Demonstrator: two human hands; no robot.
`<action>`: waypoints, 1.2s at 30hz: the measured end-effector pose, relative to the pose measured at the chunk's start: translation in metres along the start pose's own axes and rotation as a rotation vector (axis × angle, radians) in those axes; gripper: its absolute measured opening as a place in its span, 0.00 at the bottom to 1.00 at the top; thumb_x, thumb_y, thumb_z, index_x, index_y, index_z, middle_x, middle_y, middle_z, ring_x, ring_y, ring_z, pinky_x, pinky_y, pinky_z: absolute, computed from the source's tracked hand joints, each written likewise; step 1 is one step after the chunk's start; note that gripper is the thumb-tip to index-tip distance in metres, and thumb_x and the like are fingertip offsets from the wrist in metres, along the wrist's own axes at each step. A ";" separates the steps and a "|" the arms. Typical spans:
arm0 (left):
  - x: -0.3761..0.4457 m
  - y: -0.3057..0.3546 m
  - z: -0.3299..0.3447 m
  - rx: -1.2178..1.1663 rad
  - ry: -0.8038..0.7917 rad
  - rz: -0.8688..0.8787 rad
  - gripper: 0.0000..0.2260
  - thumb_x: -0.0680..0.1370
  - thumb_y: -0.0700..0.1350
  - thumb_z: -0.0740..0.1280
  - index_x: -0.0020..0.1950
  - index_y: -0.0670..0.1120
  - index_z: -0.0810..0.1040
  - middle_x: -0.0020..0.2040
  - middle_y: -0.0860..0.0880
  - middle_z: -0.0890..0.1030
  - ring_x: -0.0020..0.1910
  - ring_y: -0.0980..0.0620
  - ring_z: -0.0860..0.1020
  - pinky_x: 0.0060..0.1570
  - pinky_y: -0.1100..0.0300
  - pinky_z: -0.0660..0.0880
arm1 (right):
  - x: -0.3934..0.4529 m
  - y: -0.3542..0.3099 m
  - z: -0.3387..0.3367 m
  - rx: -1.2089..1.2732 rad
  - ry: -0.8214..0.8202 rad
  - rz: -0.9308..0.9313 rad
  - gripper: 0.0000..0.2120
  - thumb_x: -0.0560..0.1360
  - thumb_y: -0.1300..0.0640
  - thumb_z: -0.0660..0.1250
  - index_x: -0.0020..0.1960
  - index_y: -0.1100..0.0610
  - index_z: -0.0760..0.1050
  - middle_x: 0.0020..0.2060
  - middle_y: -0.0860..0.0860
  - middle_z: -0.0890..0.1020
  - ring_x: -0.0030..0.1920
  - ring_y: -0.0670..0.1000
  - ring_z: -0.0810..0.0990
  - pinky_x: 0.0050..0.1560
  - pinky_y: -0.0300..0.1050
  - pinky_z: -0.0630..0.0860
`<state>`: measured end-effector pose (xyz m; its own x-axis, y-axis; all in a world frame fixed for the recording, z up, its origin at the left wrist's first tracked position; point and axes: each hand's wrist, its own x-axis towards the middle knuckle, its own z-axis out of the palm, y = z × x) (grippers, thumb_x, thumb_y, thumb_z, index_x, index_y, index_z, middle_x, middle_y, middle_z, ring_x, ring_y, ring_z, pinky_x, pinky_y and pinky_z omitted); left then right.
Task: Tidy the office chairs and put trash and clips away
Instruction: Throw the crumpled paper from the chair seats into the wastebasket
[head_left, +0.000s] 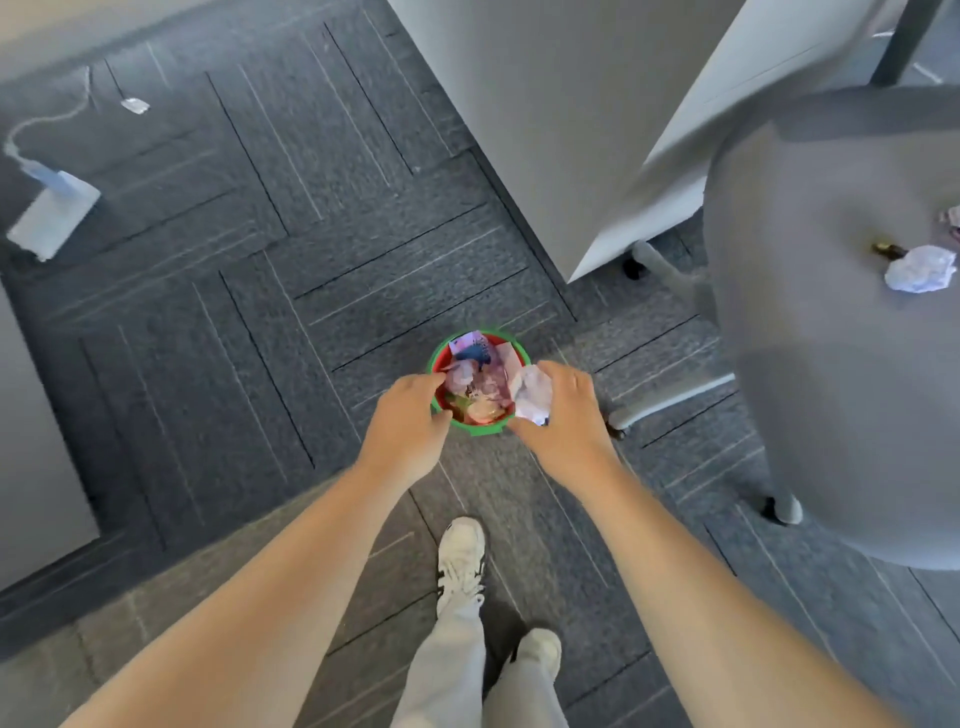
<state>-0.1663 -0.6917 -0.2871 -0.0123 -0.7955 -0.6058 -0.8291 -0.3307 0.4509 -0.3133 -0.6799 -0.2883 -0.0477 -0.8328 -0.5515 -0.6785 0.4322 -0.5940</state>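
A small round bin with a green rim and red inside stands on the carpet, full of crumpled paper and wrappers. My left hand is over its left rim with fingers curled on the rim. My right hand holds a crumpled white paper ball at the bin's right rim. A grey office chair stands to the right. On its seat lie another crumpled white paper ball, a dark binder clip and a scrap at the frame edge.
A white desk panel rises behind the bin. The chair's base legs and castors sit close to my right hand. A white power adapter with its cable and a small wrapper lie on the carpet at far left.
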 end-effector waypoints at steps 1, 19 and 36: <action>0.001 -0.002 -0.005 0.006 0.015 -0.015 0.19 0.79 0.40 0.59 0.70 0.43 0.66 0.71 0.43 0.68 0.69 0.45 0.67 0.66 0.56 0.65 | 0.006 -0.003 0.002 -0.004 -0.030 0.010 0.26 0.71 0.56 0.67 0.67 0.60 0.66 0.63 0.56 0.70 0.65 0.57 0.67 0.64 0.48 0.66; -0.012 0.216 -0.036 0.302 -0.109 0.484 0.14 0.79 0.43 0.60 0.64 0.44 0.72 0.65 0.46 0.74 0.64 0.47 0.72 0.60 0.53 0.71 | -0.073 0.052 -0.198 0.024 0.307 0.382 0.19 0.77 0.56 0.61 0.67 0.58 0.67 0.67 0.55 0.66 0.65 0.56 0.69 0.60 0.49 0.71; 0.060 0.414 0.147 0.711 -0.249 0.619 0.21 0.77 0.43 0.63 0.69 0.44 0.64 0.71 0.44 0.65 0.68 0.42 0.65 0.62 0.49 0.68 | -0.028 0.216 -0.324 0.276 0.474 0.614 0.18 0.76 0.60 0.60 0.66 0.58 0.68 0.67 0.53 0.67 0.63 0.55 0.72 0.51 0.45 0.71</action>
<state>-0.5924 -0.8019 -0.2327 -0.6097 -0.5682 -0.5527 -0.7790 0.5585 0.2851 -0.6958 -0.6752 -0.2111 -0.6981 -0.4515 -0.5556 -0.2294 0.8762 -0.4238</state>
